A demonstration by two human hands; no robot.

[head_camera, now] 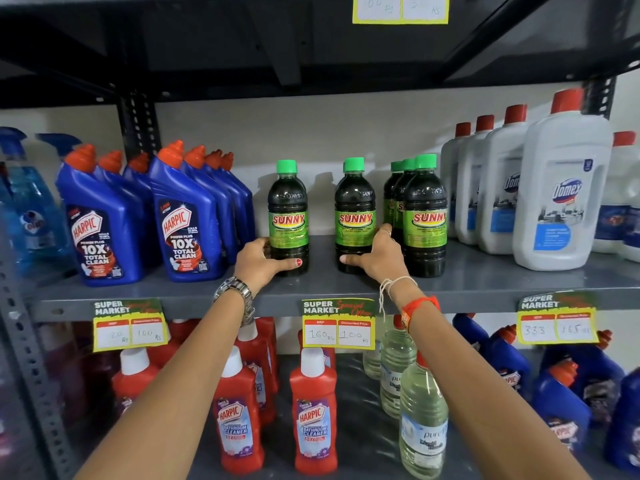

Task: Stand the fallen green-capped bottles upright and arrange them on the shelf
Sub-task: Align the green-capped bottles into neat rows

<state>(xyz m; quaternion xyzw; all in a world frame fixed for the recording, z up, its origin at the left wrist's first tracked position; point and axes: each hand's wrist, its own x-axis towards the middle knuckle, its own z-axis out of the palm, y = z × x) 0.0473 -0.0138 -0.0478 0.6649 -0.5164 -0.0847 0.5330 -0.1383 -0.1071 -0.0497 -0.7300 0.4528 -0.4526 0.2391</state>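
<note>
Several dark green-capped Sunny bottles stand upright on the grey middle shelf (311,287). My left hand (258,259) grips the base of the leftmost bottle (288,216), thumb across its front. My right hand (377,256) wraps the lower part of the middle bottle (355,213); another green cap peeks out just behind it. A tight row of three more bottles (424,216) stands to the right, touching my right hand's fingers. No bottle lies on its side in view.
Blue Harpic bottles (187,216) crowd the shelf to the left, white Domex jugs (561,199) to the right. Price tags (337,323) hang on the shelf edge. Red cleaner bottles and clear bottles fill the shelf below. Another shelf sits close overhead.
</note>
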